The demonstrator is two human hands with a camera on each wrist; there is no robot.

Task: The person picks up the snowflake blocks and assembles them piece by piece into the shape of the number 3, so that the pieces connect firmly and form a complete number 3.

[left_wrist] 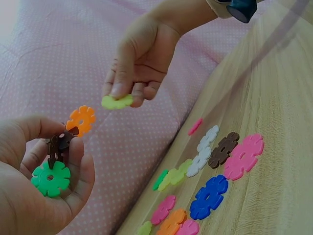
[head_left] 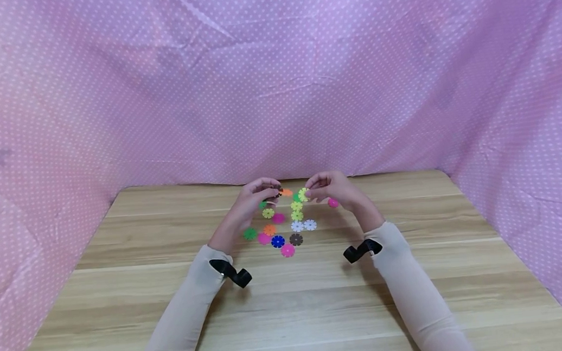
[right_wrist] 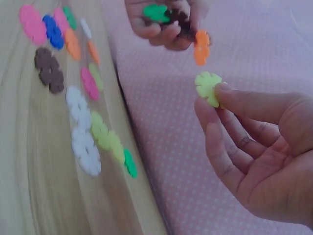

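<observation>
Two hands [head_left: 258, 194] [head_left: 328, 188] partly hide their discs [left_wrist: 63, 142] [left_wrist: 117, 102].

Left hand [left_wrist: 44, 181]: joined green, brown, orange discs [left_wrist: 62, 152]. Right hand [left_wrist: 139, 63]: yellow-green disc [left_wrist: 117, 102]. Loose discs [left_wrist: 210, 171] pink, blue, white, brown, orange, green. Table [head_left: 319, 303] light wood grain. Cloth [head_left: 274, 78] pink, white-dotted. Sleeves [head_left: 416, 285] beige.

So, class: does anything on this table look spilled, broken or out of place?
Nothing stands out. Loose discs lie flat on the table; the left hand holds joined green, brown and orange discs, the right hand pinches a yellow-green disc.
</observation>
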